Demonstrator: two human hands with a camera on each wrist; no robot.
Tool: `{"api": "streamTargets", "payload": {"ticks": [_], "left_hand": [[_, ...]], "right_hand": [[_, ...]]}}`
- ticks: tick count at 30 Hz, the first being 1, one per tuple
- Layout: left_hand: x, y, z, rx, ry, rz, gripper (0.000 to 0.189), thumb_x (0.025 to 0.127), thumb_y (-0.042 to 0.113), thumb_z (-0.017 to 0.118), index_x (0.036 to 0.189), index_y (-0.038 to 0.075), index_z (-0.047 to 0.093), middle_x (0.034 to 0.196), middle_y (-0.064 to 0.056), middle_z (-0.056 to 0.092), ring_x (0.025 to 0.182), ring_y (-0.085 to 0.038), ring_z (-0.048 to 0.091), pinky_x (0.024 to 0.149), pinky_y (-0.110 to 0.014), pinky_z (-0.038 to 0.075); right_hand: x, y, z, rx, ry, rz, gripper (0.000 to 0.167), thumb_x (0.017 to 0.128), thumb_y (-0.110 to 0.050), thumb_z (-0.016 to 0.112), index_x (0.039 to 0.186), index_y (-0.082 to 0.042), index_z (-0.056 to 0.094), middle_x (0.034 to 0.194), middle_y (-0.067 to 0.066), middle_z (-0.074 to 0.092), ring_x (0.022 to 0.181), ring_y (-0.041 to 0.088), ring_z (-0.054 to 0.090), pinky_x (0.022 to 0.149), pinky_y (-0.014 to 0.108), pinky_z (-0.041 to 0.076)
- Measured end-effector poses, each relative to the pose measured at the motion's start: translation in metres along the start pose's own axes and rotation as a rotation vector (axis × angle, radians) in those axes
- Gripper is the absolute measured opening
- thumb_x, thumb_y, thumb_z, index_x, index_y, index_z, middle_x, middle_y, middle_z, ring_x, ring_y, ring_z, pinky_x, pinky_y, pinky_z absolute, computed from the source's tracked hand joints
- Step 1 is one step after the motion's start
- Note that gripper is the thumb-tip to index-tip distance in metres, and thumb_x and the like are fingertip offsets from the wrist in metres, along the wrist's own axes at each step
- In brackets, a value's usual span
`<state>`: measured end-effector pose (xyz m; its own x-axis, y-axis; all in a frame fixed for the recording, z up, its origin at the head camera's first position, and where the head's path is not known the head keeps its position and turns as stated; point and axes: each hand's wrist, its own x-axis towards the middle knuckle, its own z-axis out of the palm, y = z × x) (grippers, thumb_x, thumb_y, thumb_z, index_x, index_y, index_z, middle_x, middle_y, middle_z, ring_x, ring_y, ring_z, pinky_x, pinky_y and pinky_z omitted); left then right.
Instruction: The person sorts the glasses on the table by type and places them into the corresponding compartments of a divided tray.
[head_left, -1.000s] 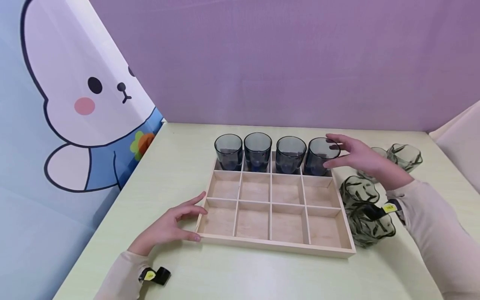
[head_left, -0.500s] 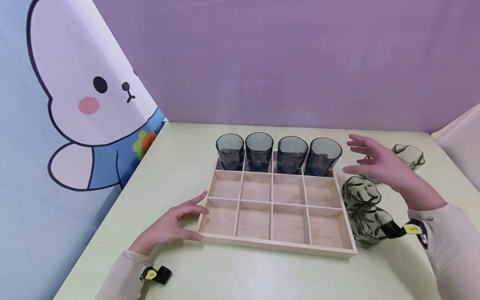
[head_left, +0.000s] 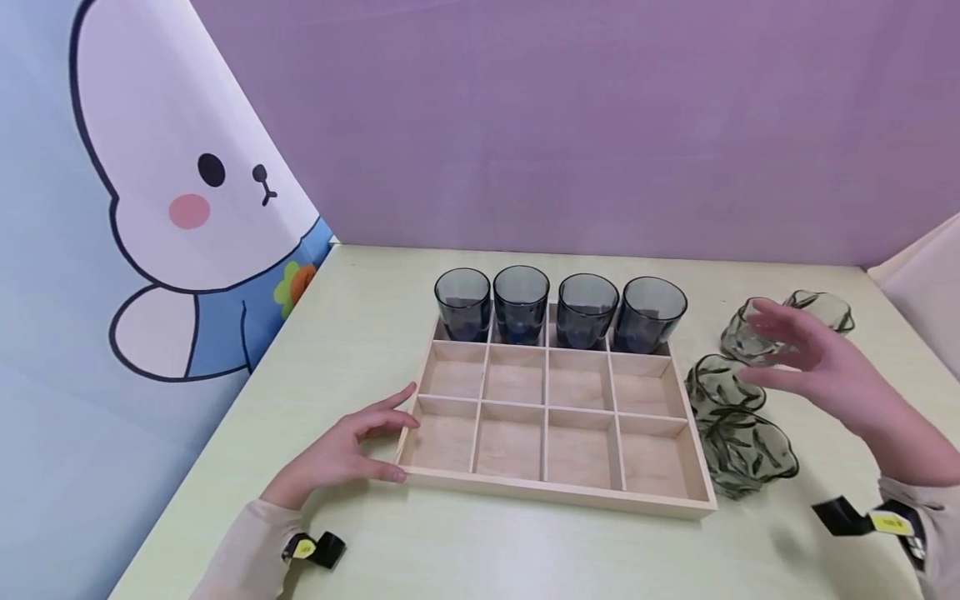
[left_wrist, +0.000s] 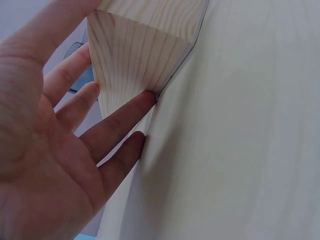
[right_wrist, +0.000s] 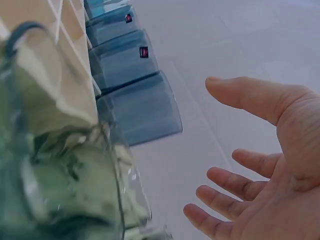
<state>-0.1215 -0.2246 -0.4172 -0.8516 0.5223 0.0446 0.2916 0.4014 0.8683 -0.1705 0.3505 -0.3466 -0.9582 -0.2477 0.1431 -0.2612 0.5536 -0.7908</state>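
Observation:
A shallow wooden tray (head_left: 555,497) with square compartments lies on the table. Across its back row stand several smoky blue glass tumblers (head_left: 649,315), one per compartment. At the tray's left front corner my left hand (head_left: 341,457) rests, and in the left wrist view its outstretched fingers (left_wrist: 120,122) touch the wooden side. Over on the right, my right hand (head_left: 825,367) hovers with parted fingers, holding nothing. Wavy green glasses stand around it: a far one (head_left: 825,310), one partly behind the fingers (head_left: 742,333), and two by the tray, a middle (head_left: 723,387) and a front glass (head_left: 750,454).
The pale table (head_left: 360,292) meets a purple backdrop (head_left: 570,125) at its rear edge. To the left hangs a blue cloth (head_left: 52,433) with a cartoon animal. The two nearer green glasses stand close against the tray's right side.
My right hand has left the rightmost blue tumbler and moved right and nearer, over to the green glasses. My left hand stays at the tray corner.

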Motion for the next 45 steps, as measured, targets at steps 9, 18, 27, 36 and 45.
{"api": "streamTargets", "payload": {"ticks": [9,18,27,36,45], "left_hand": [[0.001,-0.001,0.001,0.005,0.001,-0.008,0.054,0.075,0.019,0.089,0.123,0.007,0.067,0.161,-0.014,0.027,0.136,-0.038,0.044,0.105,-0.021,0.038],[0.001,-0.001,0.0,-0.003,0.002,-0.009,0.054,0.075,0.019,0.089,0.122,0.008,0.067,0.161,-0.013,0.028,0.135,-0.034,0.046,0.104,-0.021,0.038],[0.002,0.0,0.001,-0.011,-0.006,-0.014,0.054,0.075,0.019,0.089,0.123,0.008,0.067,0.162,-0.012,0.027,0.136,-0.037,0.044,0.105,-0.022,0.038],[0.002,-0.002,0.0,-0.014,-0.002,-0.011,0.054,0.074,0.019,0.089,0.123,0.008,0.067,0.161,-0.012,0.027,0.136,-0.037,0.044,0.105,-0.021,0.038],[0.002,-0.001,0.0,-0.01,-0.004,-0.01,0.054,0.075,0.019,0.089,0.123,0.008,0.067,0.161,-0.013,0.027,0.135,-0.038,0.044,0.105,-0.021,0.037]], "right_hand": [[-0.032,0.016,-0.009,0.018,0.001,-0.062,0.088,0.08,0.015,0.072,0.149,-0.027,0.038,0.131,-0.024,0.046,0.113,-0.014,0.045,0.083,0.003,0.039],[-0.054,0.037,-0.002,0.097,-0.13,-0.18,0.078,0.072,0.027,0.068,0.137,-0.013,0.051,0.132,-0.014,0.056,0.116,-0.006,0.052,0.085,0.009,0.045],[-0.064,0.05,0.0,0.101,-0.105,-0.123,0.075,0.073,0.025,0.07,0.134,-0.016,0.054,0.119,-0.01,0.06,0.103,-0.001,0.06,0.079,0.013,0.05],[-0.063,0.054,0.011,0.084,-0.259,-0.219,0.079,0.07,0.02,0.076,0.14,0.004,0.044,0.138,-0.016,0.052,0.115,-0.002,0.054,0.082,0.015,0.049],[-0.063,0.054,0.019,0.034,-0.215,-0.278,0.092,0.06,0.015,0.085,0.142,0.004,0.042,0.14,-0.018,0.049,0.118,-0.008,0.049,0.087,0.007,0.042]]}}
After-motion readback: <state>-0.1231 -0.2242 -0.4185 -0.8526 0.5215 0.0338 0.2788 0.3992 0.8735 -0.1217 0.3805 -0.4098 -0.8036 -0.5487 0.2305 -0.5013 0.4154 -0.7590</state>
